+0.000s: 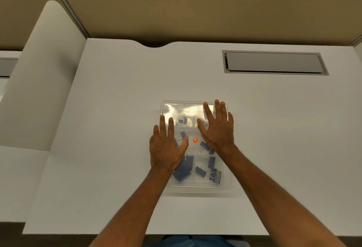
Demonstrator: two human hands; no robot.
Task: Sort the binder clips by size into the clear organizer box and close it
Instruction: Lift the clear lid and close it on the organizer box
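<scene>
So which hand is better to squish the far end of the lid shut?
The right hand, probably. Its straight fingers already reach the far edge of the clear organizer box, over the lid. The left hand lies flat nearer the middle, above the blue binder clips.

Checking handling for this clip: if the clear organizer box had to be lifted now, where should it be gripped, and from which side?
Probably by its two long side walls, one hand coming in from each side. The clear organizer box lies flat on the table, wide and shallow, with the left hand and right hand spread flat on its lid. Fingers curled under both edges would keep the binder clips level.
</scene>
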